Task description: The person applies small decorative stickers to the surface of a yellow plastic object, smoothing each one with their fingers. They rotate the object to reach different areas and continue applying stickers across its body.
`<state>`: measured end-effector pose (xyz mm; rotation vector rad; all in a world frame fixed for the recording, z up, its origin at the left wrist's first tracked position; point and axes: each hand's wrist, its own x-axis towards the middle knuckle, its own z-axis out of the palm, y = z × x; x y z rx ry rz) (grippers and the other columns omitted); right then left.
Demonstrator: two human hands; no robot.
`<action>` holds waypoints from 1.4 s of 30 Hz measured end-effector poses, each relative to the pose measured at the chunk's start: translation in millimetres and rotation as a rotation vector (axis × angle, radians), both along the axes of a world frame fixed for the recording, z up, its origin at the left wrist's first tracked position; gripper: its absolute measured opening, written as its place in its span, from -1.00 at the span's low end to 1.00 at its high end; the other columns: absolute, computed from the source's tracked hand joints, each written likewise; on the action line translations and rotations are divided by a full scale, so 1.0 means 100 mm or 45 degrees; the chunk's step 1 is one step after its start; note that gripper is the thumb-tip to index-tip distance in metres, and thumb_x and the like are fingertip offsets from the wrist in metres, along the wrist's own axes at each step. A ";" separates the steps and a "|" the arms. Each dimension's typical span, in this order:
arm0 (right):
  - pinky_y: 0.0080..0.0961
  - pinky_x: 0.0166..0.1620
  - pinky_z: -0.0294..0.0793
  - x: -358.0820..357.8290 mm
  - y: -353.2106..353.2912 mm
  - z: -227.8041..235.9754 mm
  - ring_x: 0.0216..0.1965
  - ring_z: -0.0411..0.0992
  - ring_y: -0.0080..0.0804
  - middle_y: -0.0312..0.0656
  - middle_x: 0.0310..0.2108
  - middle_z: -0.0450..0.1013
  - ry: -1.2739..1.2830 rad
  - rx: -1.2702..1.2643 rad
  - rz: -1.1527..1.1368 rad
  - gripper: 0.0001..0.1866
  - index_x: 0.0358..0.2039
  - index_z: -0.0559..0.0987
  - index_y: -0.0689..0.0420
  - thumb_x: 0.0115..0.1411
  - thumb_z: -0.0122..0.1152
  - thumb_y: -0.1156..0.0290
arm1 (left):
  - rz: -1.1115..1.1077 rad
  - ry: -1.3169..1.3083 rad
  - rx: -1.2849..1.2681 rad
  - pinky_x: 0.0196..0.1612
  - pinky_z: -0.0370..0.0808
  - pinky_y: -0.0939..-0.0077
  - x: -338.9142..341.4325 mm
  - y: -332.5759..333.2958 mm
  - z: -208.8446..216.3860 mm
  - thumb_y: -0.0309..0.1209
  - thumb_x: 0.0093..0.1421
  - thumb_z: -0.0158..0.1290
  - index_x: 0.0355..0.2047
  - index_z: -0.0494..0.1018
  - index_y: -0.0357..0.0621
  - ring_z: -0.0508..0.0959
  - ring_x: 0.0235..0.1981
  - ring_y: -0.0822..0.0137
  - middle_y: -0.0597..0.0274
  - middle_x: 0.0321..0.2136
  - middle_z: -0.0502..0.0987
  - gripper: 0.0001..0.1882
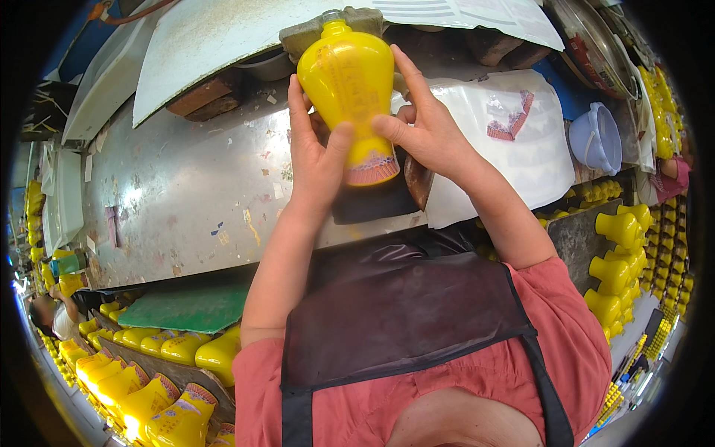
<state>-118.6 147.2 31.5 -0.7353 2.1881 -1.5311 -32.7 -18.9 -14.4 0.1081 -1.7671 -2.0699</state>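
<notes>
A glossy yellow vase (347, 86) with faint markings on its body lies between my two hands above the near part of the metal table. Its narrow neck points away from me, against a grey block (295, 41). Around the foot nearest me runs a pink and purple patterned band (372, 170). My left hand (316, 145) grips the vase's left side, thumb low on the body. From the right, my right hand (424, 123) holds it with the thumb on top and fingers along the shoulder. A dark pad (376, 204) lies under the foot.
A curved patterned strip (512, 119) rests on a white sheet (477, 171) at right, near a pale blue bucket (597, 140). Bricks (205, 97) prop a white board (223, 45). Yellow vases (182, 417) stand at lower left, more (620, 257) at right. Another person (56, 313) is far left.
</notes>
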 end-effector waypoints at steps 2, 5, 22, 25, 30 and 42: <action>-0.37 -0.19 0.56 0.00 0.00 -0.01 -0.36 0.60 -0.27 0.01 -0.35 0.60 0.005 -0.003 0.006 0.01 0.52 -0.09 -0.04 0.21 0.33 0.26 | 0.000 0.006 0.010 0.22 0.44 0.26 0.00 0.00 0.00 -0.37 0.32 0.14 0.51 -0.29 -0.15 0.45 0.19 0.16 -0.01 0.30 0.26 -0.02; -0.38 -0.20 0.56 -0.01 0.01 -0.03 -0.37 0.60 -0.28 -0.01 -0.37 0.59 -0.041 0.003 0.003 0.01 0.52 -0.10 -0.04 0.21 0.32 0.27 | 0.007 0.010 -0.004 0.22 0.44 0.27 -0.01 0.00 -0.01 -0.36 0.31 0.15 0.51 -0.29 -0.15 0.46 0.18 0.15 -0.02 0.30 0.26 -0.01; -0.40 -0.21 0.55 -0.05 0.04 -0.08 -0.36 0.59 -0.31 -0.01 -0.35 0.60 -0.040 -0.034 0.023 -0.03 0.52 -0.07 -0.05 0.23 0.28 0.23 | -0.024 -0.026 -0.024 0.32 0.27 0.28 0.03 0.00 0.00 -0.29 0.43 -0.03 0.53 -0.30 -0.07 0.34 0.27 0.17 0.01 0.35 0.19 -0.15; -0.48 -0.29 0.54 -0.09 0.09 -0.02 -0.43 0.54 -0.43 -0.12 -0.36 0.57 -0.138 -0.087 -0.005 -0.15 0.50 0.07 -0.03 0.27 0.23 0.25 | -0.001 -0.029 -0.121 0.36 0.19 0.31 0.07 -0.01 0.01 -0.22 0.50 -0.14 0.54 -0.28 -0.04 0.27 0.30 0.21 0.03 0.38 0.14 -0.24; -0.60 -0.42 0.46 -0.11 0.15 0.07 -0.55 0.40 -0.61 -0.29 -0.44 0.49 -0.319 -0.126 -0.066 -0.36 0.42 0.30 0.06 0.32 0.10 0.35 | 0.096 -0.075 -0.290 0.28 0.33 0.28 0.07 0.01 0.10 -0.28 0.43 -0.14 0.51 -0.23 -0.22 0.36 0.20 0.21 0.00 0.42 0.07 -0.22; -0.51 -0.27 0.47 -0.15 0.23 0.01 -0.41 0.42 -0.41 -0.11 -0.25 0.44 0.392 -0.089 0.050 -0.31 0.33 0.45 -0.10 0.17 -0.05 0.64 | -0.025 -0.417 0.322 0.41 0.15 0.24 -0.10 -0.04 0.31 0.25 0.48 -0.51 0.42 0.10 -0.20 0.29 0.36 0.17 0.11 0.33 0.33 -0.17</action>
